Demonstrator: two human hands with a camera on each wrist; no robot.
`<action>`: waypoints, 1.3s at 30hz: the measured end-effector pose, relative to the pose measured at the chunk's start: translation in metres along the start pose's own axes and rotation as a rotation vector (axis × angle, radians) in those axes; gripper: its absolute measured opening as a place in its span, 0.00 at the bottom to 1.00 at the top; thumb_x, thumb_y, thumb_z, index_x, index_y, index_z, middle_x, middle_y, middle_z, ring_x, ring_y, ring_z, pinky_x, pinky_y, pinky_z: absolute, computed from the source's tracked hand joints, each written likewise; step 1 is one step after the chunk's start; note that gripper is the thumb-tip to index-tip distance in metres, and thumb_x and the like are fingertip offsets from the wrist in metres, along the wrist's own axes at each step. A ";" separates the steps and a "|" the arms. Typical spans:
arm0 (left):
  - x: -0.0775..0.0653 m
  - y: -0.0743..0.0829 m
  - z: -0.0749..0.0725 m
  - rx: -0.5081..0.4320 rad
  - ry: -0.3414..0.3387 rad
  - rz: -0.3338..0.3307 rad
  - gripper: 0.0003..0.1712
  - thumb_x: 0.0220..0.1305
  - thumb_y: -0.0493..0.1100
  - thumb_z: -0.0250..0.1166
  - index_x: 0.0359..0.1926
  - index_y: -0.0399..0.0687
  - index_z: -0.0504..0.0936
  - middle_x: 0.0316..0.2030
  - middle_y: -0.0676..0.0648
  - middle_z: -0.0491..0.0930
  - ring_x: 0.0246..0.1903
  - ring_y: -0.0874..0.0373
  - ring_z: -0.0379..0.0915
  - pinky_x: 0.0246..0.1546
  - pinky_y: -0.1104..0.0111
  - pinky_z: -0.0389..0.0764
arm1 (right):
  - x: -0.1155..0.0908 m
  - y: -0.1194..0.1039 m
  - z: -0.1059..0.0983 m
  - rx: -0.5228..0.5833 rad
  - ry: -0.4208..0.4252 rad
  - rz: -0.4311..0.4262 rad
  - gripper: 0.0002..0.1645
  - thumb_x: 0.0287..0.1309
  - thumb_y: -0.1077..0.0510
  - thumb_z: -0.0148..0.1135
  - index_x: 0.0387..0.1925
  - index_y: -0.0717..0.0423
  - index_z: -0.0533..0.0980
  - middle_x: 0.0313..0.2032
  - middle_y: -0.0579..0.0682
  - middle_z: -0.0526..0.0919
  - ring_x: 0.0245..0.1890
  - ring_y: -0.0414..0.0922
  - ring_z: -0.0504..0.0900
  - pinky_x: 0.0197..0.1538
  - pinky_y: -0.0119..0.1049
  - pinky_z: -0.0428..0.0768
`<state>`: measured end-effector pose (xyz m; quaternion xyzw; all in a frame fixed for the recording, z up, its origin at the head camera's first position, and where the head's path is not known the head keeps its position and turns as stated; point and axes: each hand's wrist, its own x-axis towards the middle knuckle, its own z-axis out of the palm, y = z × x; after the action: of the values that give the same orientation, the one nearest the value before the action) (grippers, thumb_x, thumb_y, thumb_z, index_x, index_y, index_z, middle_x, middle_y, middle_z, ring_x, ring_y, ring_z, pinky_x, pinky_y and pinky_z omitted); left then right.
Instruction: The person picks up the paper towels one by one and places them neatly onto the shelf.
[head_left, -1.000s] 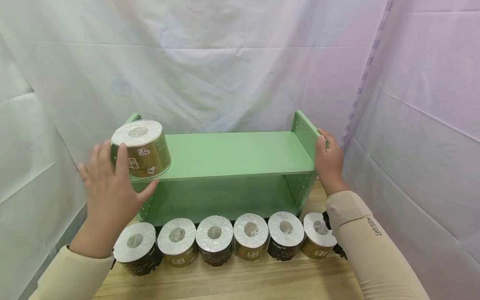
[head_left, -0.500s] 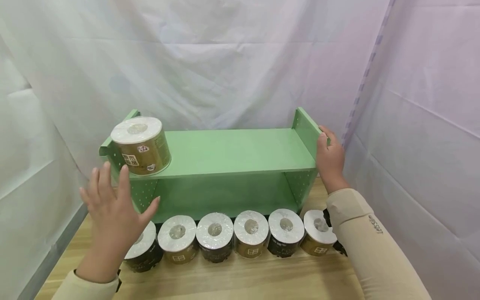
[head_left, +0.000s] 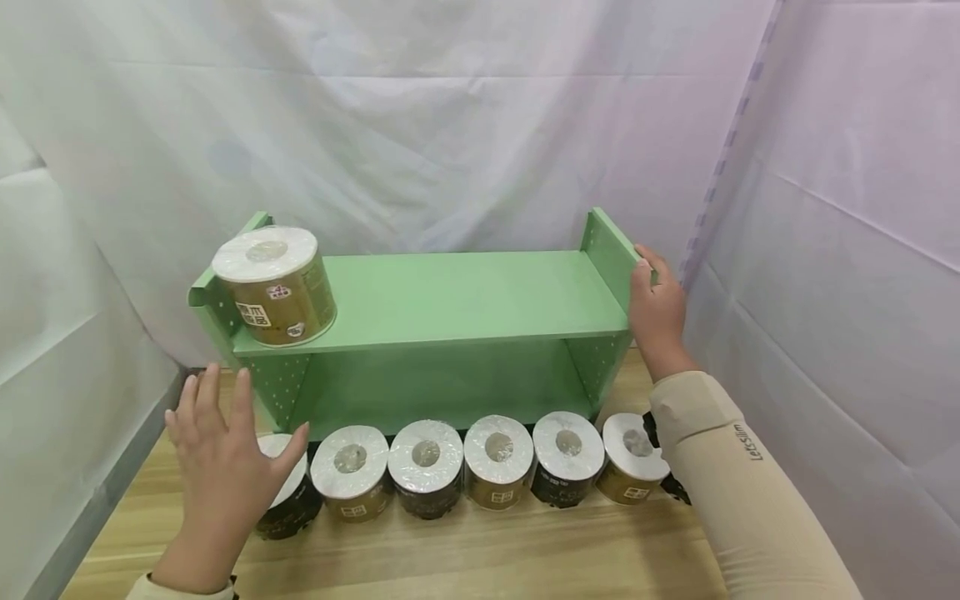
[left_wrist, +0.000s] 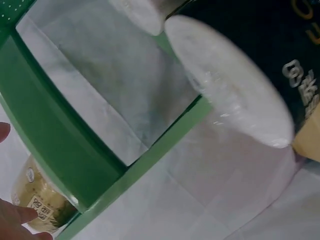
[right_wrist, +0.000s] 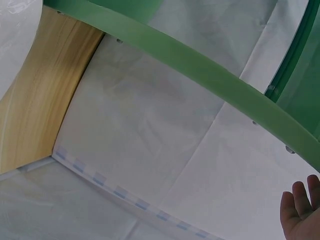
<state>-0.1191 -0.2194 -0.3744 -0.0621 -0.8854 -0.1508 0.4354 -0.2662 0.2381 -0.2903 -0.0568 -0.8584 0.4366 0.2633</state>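
A gold-wrapped toilet paper roll (head_left: 279,304) stands upright at the left end of the green shelf's (head_left: 457,300) upper board. My left hand (head_left: 225,467) is below and in front of it, fingers spread and apart from it, holding nothing. That hand partly covers a dark-wrapped roll (head_left: 292,508) at the left of the front row. In the left wrist view some fingertips (left_wrist: 17,215) overlap the gold roll at the lower left. My right hand (head_left: 660,312) grips the upper edge of the shelf's right side panel (head_left: 609,258); its fingers (right_wrist: 301,200) show beside the panel in the right wrist view.
Several rolls, gold and dark wrappers alternating, stand in a row on the wooden table (head_left: 450,562) before the shelf, including one gold roll (head_left: 498,462) near the middle. The shelf's lower compartment (head_left: 435,383) opens behind them. White cloth (head_left: 420,150) hangs around the table.
My left hand has drawn away from the gold roll, down and toward me. That roll stays on the upper board, and my right hand keeps its place on the side panel.
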 end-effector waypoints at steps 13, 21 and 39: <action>-0.026 -0.014 -0.002 -0.036 -0.238 -0.252 0.55 0.47 0.57 0.67 0.68 0.28 0.56 0.69 0.27 0.45 0.69 0.30 0.37 0.67 0.38 0.39 | 0.001 -0.001 0.000 -0.005 0.028 -0.005 0.30 0.71 0.40 0.32 0.68 0.39 0.67 0.10 0.42 0.58 0.09 0.37 0.52 0.15 0.34 0.58; -0.040 -0.021 0.000 -0.089 -0.339 -0.436 0.60 0.49 0.49 0.72 0.72 0.31 0.46 0.71 0.27 0.42 0.69 0.28 0.36 0.67 0.37 0.39 | 0.002 -0.001 0.000 -0.013 0.031 -0.008 0.30 0.71 0.40 0.32 0.68 0.39 0.67 0.14 0.43 0.60 0.10 0.36 0.53 0.18 0.34 0.61; -0.065 -0.043 0.011 -0.212 -0.468 -0.767 0.63 0.51 0.49 0.71 0.72 0.28 0.38 0.67 0.21 0.42 0.65 0.23 0.38 0.61 0.33 0.49 | 0.001 0.000 0.002 0.003 0.023 0.019 0.31 0.71 0.41 0.32 0.68 0.41 0.67 0.13 0.42 0.59 0.10 0.37 0.53 0.17 0.33 0.60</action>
<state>-0.0983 -0.2553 -0.4410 0.1936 -0.8985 -0.3727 0.1276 -0.2681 0.2373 -0.2908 -0.0694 -0.8541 0.4398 0.2690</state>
